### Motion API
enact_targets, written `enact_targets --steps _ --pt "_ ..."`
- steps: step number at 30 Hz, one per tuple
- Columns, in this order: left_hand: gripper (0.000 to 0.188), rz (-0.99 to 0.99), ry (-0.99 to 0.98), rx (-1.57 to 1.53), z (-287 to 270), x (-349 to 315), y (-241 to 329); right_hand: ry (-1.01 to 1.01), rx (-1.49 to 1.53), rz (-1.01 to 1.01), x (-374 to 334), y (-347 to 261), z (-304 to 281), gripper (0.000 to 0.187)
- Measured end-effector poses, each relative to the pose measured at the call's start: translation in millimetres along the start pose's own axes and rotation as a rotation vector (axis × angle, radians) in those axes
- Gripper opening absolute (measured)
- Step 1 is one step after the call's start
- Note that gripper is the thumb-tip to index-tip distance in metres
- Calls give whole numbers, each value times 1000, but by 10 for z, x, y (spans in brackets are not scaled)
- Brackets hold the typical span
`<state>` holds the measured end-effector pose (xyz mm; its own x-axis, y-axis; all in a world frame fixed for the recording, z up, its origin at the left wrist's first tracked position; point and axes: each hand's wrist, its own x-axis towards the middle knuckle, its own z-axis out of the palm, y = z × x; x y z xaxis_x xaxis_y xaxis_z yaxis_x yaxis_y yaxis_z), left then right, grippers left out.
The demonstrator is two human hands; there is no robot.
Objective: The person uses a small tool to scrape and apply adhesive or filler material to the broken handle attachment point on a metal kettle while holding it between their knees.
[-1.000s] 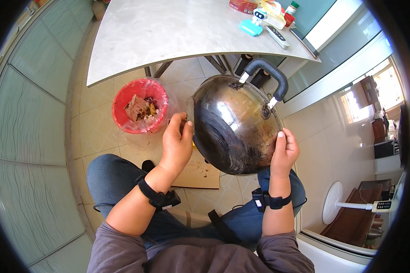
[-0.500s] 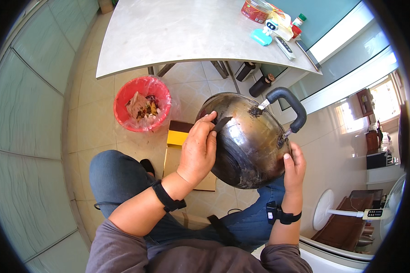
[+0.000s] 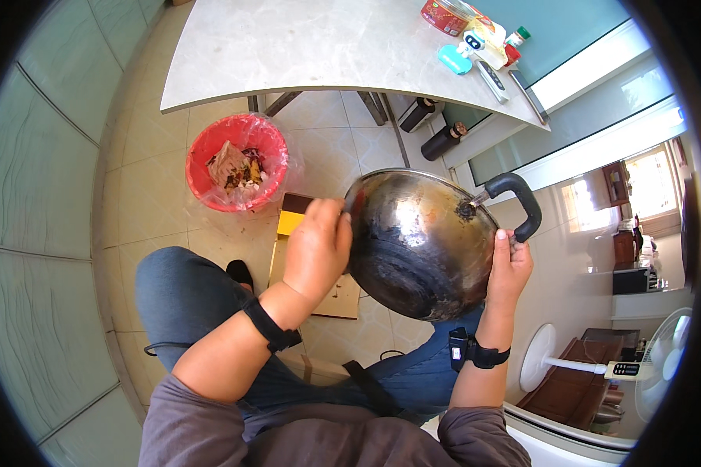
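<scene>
Though we couldn't tell if our left hand (image 3: 314, 251) held anything, our right hand (image 3: 511, 269) gripped the pan (image 3: 417, 243); upper left stood a red bin (image 3: 245, 131)

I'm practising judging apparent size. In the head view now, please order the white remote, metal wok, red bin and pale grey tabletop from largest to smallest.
1. Pale grey tabletop
2. Metal wok
3. Red bin
4. White remote

The wok is nearer the camera than the bin, so their true order is unsure.
</scene>
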<state>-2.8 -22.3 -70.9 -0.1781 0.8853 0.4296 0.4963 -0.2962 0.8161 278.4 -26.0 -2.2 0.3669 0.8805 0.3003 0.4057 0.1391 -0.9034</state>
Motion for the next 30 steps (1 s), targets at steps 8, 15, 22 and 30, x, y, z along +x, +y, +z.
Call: enact_targets --steps 8,15,22,30 --pt "44 376 -205 306 30 -139 235 5 -5 -3 26 75 -97 14" --pt "23 183 -269 417 124 -169 -1 9 -15 -27 37 129 -109 14" --pt "14 -120 -386 431 53 -129 -95 -44 22 -9 13 89 -152 13" --pt "11 -213 -202 53 -90 119 -384 -116 -6 -69 90 210 -228 12"
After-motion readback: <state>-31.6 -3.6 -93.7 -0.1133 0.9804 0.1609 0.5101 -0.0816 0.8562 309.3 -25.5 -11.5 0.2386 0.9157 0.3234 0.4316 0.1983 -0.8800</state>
